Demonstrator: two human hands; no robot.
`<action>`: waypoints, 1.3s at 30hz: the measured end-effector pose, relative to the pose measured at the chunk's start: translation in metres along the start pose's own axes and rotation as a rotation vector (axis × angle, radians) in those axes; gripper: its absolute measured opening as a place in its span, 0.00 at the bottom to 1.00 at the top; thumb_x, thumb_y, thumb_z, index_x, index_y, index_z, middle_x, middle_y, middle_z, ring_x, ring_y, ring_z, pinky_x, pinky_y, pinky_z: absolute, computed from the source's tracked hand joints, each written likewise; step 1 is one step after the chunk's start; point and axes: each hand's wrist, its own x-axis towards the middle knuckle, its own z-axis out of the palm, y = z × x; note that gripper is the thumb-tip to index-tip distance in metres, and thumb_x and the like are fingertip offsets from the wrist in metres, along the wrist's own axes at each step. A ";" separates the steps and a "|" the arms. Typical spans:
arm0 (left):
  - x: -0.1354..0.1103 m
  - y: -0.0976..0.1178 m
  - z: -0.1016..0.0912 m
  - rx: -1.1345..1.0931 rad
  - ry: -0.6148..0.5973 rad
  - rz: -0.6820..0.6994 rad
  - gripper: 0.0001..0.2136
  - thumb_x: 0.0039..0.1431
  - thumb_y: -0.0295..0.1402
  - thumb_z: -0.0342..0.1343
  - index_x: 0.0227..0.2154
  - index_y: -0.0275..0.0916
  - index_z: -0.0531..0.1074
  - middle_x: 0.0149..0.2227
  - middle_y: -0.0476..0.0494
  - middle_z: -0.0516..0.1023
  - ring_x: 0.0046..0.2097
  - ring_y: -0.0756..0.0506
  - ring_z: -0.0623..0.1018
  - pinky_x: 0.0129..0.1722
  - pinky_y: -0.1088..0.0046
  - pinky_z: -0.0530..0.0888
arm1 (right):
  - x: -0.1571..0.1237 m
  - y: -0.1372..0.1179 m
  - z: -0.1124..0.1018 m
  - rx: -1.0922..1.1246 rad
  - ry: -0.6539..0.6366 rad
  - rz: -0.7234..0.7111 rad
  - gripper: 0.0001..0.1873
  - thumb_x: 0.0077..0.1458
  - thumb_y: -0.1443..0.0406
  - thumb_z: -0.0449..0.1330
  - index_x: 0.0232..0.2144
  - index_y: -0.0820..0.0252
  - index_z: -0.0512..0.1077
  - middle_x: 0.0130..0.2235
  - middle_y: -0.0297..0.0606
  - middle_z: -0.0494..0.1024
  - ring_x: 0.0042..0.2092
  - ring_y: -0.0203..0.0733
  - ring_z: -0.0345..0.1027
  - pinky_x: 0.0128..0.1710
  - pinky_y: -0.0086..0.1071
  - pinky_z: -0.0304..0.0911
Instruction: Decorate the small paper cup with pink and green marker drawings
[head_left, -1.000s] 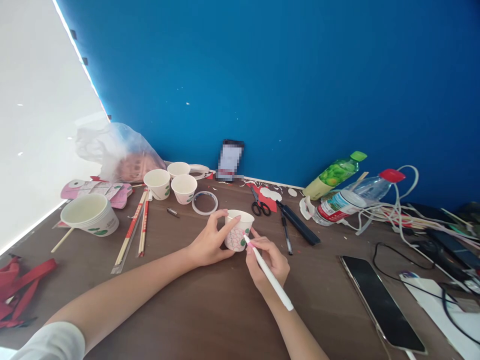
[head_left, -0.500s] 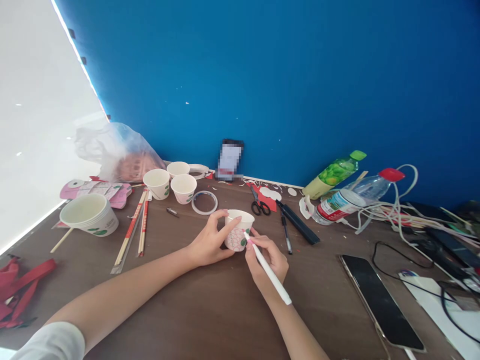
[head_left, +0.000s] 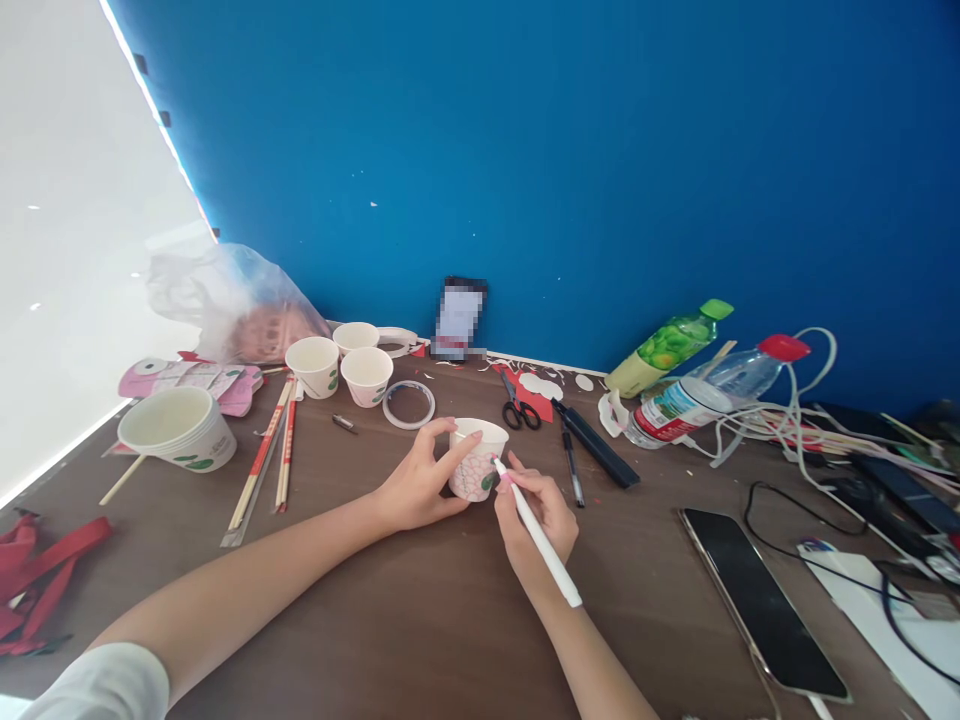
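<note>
A white paper cup (head_left: pixel 474 474) stands upright near the middle of the table, its side covered with pink scale-like outlines and a green leaf print. My left hand (head_left: pixel 421 478) grips it from the left, thumb and fingers closed round the wall and rim. Between the fingers of my right hand (head_left: pixel 537 520) is a white marker pen (head_left: pixel 541 545) with a pink tip end. Its tip is at the cup's right side, close to the green print; whether it touches is too small to tell.
Behind the hands lie a tape roll (head_left: pixel 409 404), scissors (head_left: pixel 520 412) and a black pen (head_left: pixel 572 465). Paper cups (head_left: pixel 367 376) and a cup stack (head_left: pixel 180 425) stand left, near wrapped chopsticks (head_left: pixel 262 455). Rightward are bottles (head_left: pixel 679 412), cables and a phone (head_left: pixel 761 600).
My right hand has shifted the marker's tip slightly to the right along the cup's side. The left hand and the cup stay nearly in place.
</note>
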 end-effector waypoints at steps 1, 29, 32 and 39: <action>0.000 0.000 0.000 -0.001 0.002 -0.002 0.44 0.49 0.26 0.61 0.66 0.45 0.44 0.56 0.33 0.50 0.61 0.31 0.62 0.55 0.50 0.72 | 0.000 0.000 0.000 -0.004 0.003 0.008 0.07 0.52 0.72 0.60 0.33 0.56 0.71 0.33 0.38 0.81 0.49 0.53 0.76 0.45 0.42 0.75; 0.002 -0.001 0.001 0.026 0.059 0.065 0.45 0.53 0.28 0.59 0.67 0.36 0.36 0.56 0.28 0.58 0.60 0.33 0.64 0.57 0.51 0.70 | 0.001 -0.004 0.000 0.015 -0.037 -0.142 0.10 0.50 0.75 0.60 0.34 0.57 0.72 0.31 0.36 0.79 0.44 0.49 0.78 0.48 0.47 0.74; 0.002 -0.001 0.000 0.056 0.078 0.108 0.41 0.55 0.29 0.59 0.67 0.39 0.42 0.55 0.30 0.61 0.60 0.34 0.65 0.57 0.51 0.70 | 0.001 -0.004 0.000 -0.025 -0.033 -0.138 0.09 0.50 0.74 0.61 0.34 0.57 0.72 0.31 0.36 0.79 0.43 0.50 0.79 0.47 0.45 0.75; 0.000 -0.002 0.001 0.089 0.073 0.115 0.40 0.55 0.29 0.59 0.66 0.41 0.43 0.55 0.31 0.63 0.59 0.34 0.67 0.56 0.51 0.70 | 0.002 -0.006 0.000 -0.040 -0.042 -0.119 0.08 0.50 0.73 0.61 0.32 0.56 0.72 0.30 0.35 0.79 0.43 0.50 0.79 0.48 0.46 0.74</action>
